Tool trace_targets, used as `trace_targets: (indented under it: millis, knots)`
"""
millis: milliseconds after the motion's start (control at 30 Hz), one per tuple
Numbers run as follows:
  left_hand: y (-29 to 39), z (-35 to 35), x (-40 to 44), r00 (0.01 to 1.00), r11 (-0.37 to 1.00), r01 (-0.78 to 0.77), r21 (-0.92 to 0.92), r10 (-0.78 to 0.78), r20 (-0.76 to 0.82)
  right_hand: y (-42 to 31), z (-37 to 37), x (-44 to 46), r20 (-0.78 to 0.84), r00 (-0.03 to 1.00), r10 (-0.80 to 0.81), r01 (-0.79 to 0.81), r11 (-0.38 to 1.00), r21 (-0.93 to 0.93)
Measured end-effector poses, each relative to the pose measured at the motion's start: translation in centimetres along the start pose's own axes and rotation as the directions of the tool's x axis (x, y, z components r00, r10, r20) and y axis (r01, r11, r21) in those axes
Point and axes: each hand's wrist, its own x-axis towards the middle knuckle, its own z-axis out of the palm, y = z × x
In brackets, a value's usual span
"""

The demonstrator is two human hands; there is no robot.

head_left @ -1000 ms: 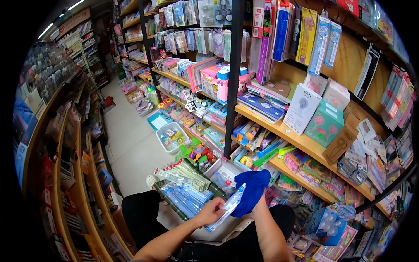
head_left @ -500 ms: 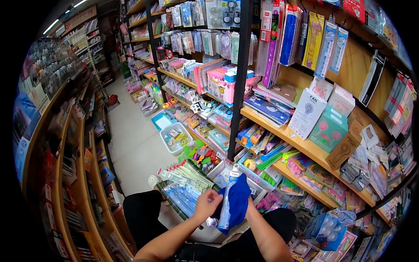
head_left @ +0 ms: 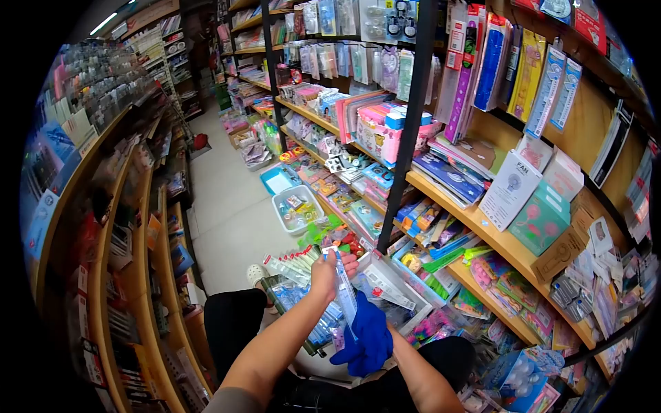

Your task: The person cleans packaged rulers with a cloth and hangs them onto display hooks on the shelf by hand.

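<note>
My left hand [head_left: 332, 274] is at the upper end of a slim blue-and-white package [head_left: 346, 297], its thumb side against it and some fingertips stretched out past it. A crumpled blue cloth [head_left: 365, 343] wraps the package's lower end. My right hand [head_left: 390, 345] is mostly covered by this cloth and holds it from the right; its fingers are hidden. Below and left of the package, blue packets [head_left: 292, 296] lie in a dark green tray, partly behind my left forearm. Green-and-white packets with red tips [head_left: 292, 267] lie at its far side.
A grey bin [head_left: 406, 318] with packets stands right of my hands. Farther off on the floor are a clear tub [head_left: 297, 210] and a blue tray [head_left: 279, 180]. Stocked wooden shelves [head_left: 475, 217] rise at the right, more shelves [head_left: 103, 275] at the left. A black post [head_left: 406, 138] stands between shelf sections.
The package has tilted, its top leaning left and away. My left hand has moved forward onto its upper end. The blue cloth sits lower, bunched round the bottom. The view has turned left.
</note>
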Motion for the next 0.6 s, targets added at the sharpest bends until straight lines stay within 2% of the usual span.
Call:
trace_targets:
  millis: [167, 200, 300, 333, 433, 467, 500, 533, 567, 600]
  knots:
    - [0.7, -1.7, -0.1, 0.996, 0.996, -0.053, -0.077, 0.047, -0.079, 0.0, 1.2, -0.3, -0.007, 1.0, 0.005, -0.006, 0.995, -0.096]
    - [0.6, -1.9, -0.6, 1.0, 0.983, 0.002, -0.185, -0.005, -0.014, 0.2, 1.3, -0.4, -0.006, 1.0, 0.01, -0.011, 0.995, -0.104]
    - [-1.5, -2.6, -2.8, 0.96, 0.974, 0.212, -0.081, -0.192, 0.202, 0.2, 1.8, -0.4, 0.001, 1.0, 0.011, -0.011, 0.991, -0.13]
    - [-1.3, -2.4, -3.4, 0.954, 0.951, 0.271, -0.149, -0.246, 0.169, 0.2, 1.9, -0.5, 0.004, 1.0, 0.015, -0.014, 0.99, -0.137]
    - [-1.9, -5.8, -1.7, 0.977, 0.925, 0.213, -0.315, -0.199, 0.076, 0.0, 2.1, -0.6, 0.015, 1.0, 0.018, -0.016, 0.989, -0.15]
    - [-0.8, -6.3, -1.9, 0.997, 0.992, 0.038, -0.119, -0.047, -0.068, 0.1, 2.0, -0.7, 0.021, 1.0, 0.021, -0.017, 0.988, -0.155]
    - [0.1, -8.4, -1.2, 0.99, 0.996, -0.069, -0.061, 0.061, -0.123, -0.1, 2.0, -0.8, 0.028, 1.0, 0.002, 0.003, 0.988, -0.156]
    - [0.9, -10.5, -0.6, 0.973, 0.99, -0.091, -0.111, 0.065, -0.22, -0.1, 1.9, -0.9, 0.033, 0.999, -0.004, 0.01, 0.987, -0.158]
    - [0.6, -14.0, 0.7, 0.931, 0.994, -0.077, 0.076, 0.099, -0.352, -0.4, 1.8, -1.0, 0.038, 0.999, -0.018, 0.024, 0.986, -0.163]
    - [0.8, -15.8, 0.2, 0.892, 0.942, 0.005, 0.334, 0.147, -0.428, -0.8, 1.9, -1.1, 0.047, 0.998, -0.037, 0.044, 0.984, -0.171]
